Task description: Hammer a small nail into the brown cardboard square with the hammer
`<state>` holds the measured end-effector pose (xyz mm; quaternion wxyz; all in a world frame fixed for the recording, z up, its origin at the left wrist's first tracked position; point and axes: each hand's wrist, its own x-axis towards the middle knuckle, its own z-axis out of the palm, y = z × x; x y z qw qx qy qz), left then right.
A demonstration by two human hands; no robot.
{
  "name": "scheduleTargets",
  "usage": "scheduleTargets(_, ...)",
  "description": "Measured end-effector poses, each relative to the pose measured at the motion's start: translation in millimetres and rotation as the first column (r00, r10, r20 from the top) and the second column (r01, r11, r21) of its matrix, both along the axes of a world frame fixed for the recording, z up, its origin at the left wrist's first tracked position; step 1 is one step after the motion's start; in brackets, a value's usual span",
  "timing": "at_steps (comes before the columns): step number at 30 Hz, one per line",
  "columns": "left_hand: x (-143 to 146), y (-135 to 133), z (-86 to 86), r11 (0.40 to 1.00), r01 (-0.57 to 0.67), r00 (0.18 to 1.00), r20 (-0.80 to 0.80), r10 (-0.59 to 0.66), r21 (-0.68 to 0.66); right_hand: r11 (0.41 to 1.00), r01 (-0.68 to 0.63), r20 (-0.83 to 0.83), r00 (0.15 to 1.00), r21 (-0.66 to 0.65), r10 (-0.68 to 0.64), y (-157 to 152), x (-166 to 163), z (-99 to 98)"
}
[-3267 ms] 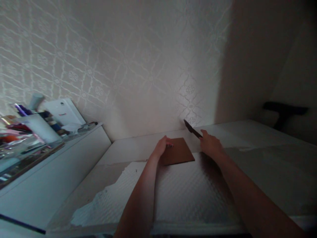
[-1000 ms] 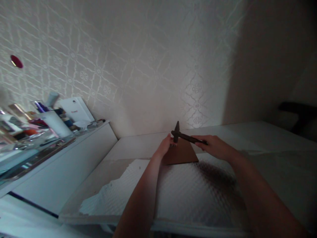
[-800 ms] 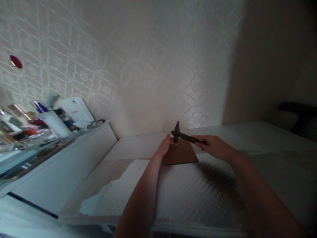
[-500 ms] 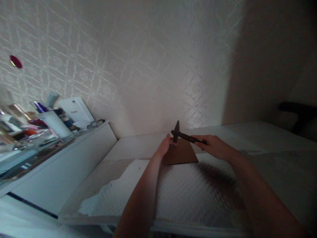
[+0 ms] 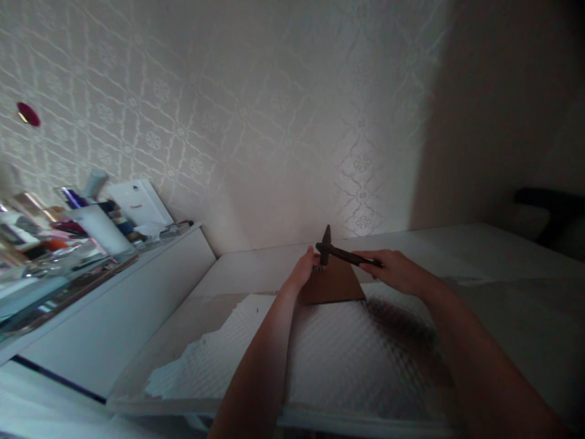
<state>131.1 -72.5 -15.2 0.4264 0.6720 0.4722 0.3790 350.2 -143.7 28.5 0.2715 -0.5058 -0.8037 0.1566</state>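
Observation:
My right hand (image 5: 393, 269) is closed round the handle of a dark hammer (image 5: 347, 253). The hammer's head hangs over the far part of a brown board (image 5: 333, 288), close to the fingers of my left hand (image 5: 304, 268). That hand is at the board's left side, fingers drawn together near the hammer head; what they pinch, if anything, is too small to make out. A short row of small metal pieces, like nails (image 5: 318, 269), stands on the board beside my left fingers. Under the board lies a white quilted sheet (image 5: 338, 353).
To the left, a white drawer unit (image 5: 137, 305) carries bottles, tubes and a white box (image 5: 139, 202). A patterned wall (image 5: 274, 134) rises behind the pale work surface (image 5: 256, 265). A black armrest-like shape (image 5: 548, 201) shows at the right edge.
The hammer head has dropped slightly towards the board. My left hand and the board have stayed in place.

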Motion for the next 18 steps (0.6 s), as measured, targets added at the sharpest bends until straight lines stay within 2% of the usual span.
scheduleTargets(9,-0.2,-4.6,3.2,1.0,-0.011,1.0,-0.028,0.012,0.022,1.0,0.016,0.004,1.0,0.021,-0.016,-1.4,-0.3,0.7)
scheduleTargets(18,0.9,1.1,1.3,1.0,-0.009,1.0,-0.005,0.008,-0.023,1.0,0.014,-0.002,1.0,0.016,-0.014,-0.4,0.1,-0.4)
